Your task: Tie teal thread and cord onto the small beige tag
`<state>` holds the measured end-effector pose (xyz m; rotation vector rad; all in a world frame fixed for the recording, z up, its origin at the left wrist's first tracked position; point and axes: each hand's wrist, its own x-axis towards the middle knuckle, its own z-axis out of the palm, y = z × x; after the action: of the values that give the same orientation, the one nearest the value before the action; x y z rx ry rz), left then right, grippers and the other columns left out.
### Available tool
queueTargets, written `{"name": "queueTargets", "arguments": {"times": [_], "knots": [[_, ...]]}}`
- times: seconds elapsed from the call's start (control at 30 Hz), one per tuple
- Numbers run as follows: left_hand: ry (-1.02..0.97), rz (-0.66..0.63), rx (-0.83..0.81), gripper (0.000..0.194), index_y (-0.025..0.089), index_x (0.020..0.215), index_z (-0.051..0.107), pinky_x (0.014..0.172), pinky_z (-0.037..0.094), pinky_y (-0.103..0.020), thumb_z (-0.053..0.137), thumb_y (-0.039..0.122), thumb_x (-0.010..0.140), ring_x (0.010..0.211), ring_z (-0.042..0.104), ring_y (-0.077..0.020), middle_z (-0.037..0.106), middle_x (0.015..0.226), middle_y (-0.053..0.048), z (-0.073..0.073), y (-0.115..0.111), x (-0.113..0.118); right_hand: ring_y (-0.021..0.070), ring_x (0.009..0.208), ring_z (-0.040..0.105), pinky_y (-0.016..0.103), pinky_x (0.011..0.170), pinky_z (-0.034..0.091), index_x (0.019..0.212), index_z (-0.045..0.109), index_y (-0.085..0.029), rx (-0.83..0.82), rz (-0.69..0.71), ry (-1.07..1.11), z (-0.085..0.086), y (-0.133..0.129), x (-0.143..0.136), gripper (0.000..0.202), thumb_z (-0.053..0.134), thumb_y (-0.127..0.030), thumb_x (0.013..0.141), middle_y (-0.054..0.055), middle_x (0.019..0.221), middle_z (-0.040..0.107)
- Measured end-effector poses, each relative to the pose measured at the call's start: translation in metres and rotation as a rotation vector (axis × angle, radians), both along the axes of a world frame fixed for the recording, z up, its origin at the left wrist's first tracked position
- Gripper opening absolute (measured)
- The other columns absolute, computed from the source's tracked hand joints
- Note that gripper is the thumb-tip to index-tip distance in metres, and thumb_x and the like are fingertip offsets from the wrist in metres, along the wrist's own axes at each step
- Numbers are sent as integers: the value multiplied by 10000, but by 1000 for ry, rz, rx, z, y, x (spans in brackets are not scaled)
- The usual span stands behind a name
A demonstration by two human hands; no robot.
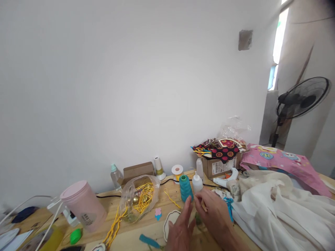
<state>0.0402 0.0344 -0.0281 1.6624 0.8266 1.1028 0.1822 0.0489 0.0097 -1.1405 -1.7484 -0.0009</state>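
Note:
My left hand [180, 228] is at the lower middle, fingers raised and apart from the thumb, over the edge of a white scalloped piece [169, 223]. Just right of it, my right hand [213, 212] has its thumb and index finger pinched together; what is between them is too small to make out. Behind both hands stands a teal thread cone [185, 188], with a white squeeze bottle [197, 184] beside it. A teal tassel [149, 241] lies left of my left hand, and a small pink and blue piece [158, 213] farther back.
A plastic bag of yellow cords [142, 198] and a pink canister [83, 205] stand left. At right are a cardboard box [221, 166], a white glue gun [227, 179], white cloth [285, 209] and a pink bag [285, 164]. A wall rises behind.

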Motion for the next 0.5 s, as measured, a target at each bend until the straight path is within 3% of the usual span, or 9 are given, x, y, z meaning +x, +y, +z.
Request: {"name": "queueTargets", "arguments": {"times": [0.07, 0.2, 0.37, 0.5], "knots": [[-217, -92, -141, 857, 246, 1308, 306, 921, 367, -459, -198, 583, 702, 1225, 323, -244, 308, 1379, -42, 6, -3, 2, 152, 546, 460, 242, 510, 287, 630, 481, -191, -55, -4, 67, 1, 0, 3, 217, 387, -216, 824, 10, 573, 496], [-671, -324, -376, 833, 285, 1207, 471, 986, 234, -499, -92, 645, 709, 1238, 288, -262, 368, 1347, -47, 18, -6, -1, 161, 533, 428, 259, 507, 296, 604, 429, -199, -184, 71, 213, 1, -3, 4, 288, 322, -300, 852, 10, 563, 454], [-845, -410, -378, 855, 216, 1217, 473, 1013, 169, -486, -63, 652, 714, 1253, 253, -266, 352, 1354, -98, 23, -1, -9, 127, 449, 448, 225, 450, 354, 532, 474, -187, -458, 416, 375, 4, -2, 2, 475, 267, -459, 862, -13, 471, 462], [-942, -463, -340, 832, 186, 1229, 457, 995, 249, -437, -42, 636, 738, 1241, 295, -240, 379, 1338, -102, 26, 1, -17, 95, 425, 460, 199, 433, 376, 646, 643, -141, -675, 674, 475, 9, -3, 4, 479, 415, -543, 774, -7, 481, 539]]}}
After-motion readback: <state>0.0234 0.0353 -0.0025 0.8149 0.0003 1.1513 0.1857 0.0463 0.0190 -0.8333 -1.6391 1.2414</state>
